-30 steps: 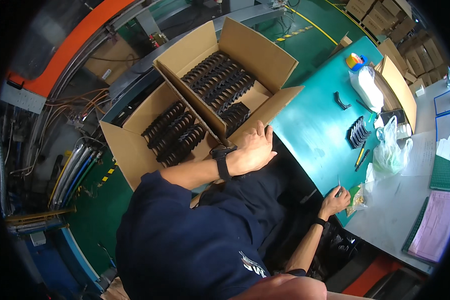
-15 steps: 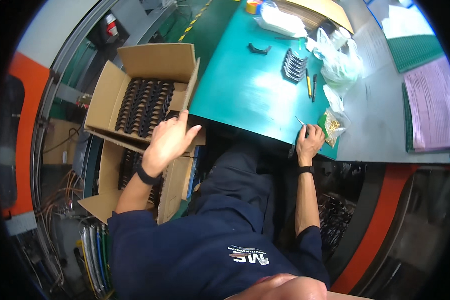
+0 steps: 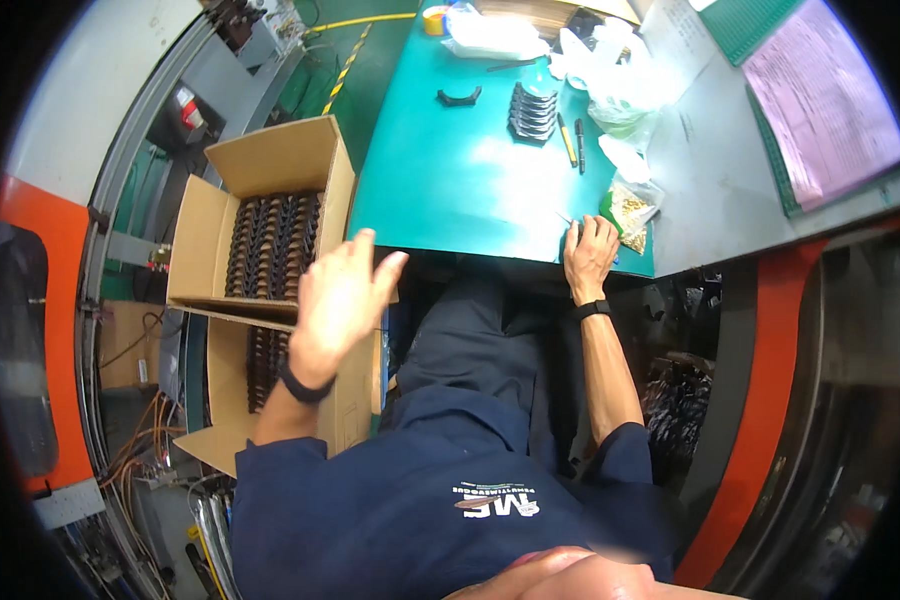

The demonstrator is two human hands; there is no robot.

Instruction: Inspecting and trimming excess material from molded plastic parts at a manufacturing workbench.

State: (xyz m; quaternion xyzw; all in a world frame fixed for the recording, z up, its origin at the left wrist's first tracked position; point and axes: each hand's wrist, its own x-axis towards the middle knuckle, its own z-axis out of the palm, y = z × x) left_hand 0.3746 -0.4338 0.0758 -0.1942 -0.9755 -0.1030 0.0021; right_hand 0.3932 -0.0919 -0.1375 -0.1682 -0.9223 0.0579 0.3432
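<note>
My left hand (image 3: 342,295) is raised beside the upper cardboard box (image 3: 200,286), fingers apart and nothing in it. Rows of black curved parts (image 3: 270,245) fill much of that box. At the table's front edge, my right hand (image 3: 592,256) is closed around a slim tool with a pale, pointed tip (image 3: 564,217); the fingers hide most of it. Just beyond it lies a clear bag of small gold-coloured pieces (image 3: 630,212). Farther back on the green tabletop (image 3: 420,190) are a stack of black curved parts (image 3: 532,112) and a single similar part (image 3: 459,97).
A yellow pen (image 3: 567,140) and a black pen (image 3: 580,146) lie right of the stack. Plastic bags (image 3: 620,95) and a tape roll (image 3: 435,20) sit toward the back. Below the upper box is another open box (image 3: 228,385) with black parts. Orange machine frames (image 3: 735,420) flank me.
My left hand has come away from the upper box's edge and lifted. The right hand stays at the table edge with the tool. The whole view has shifted.
</note>
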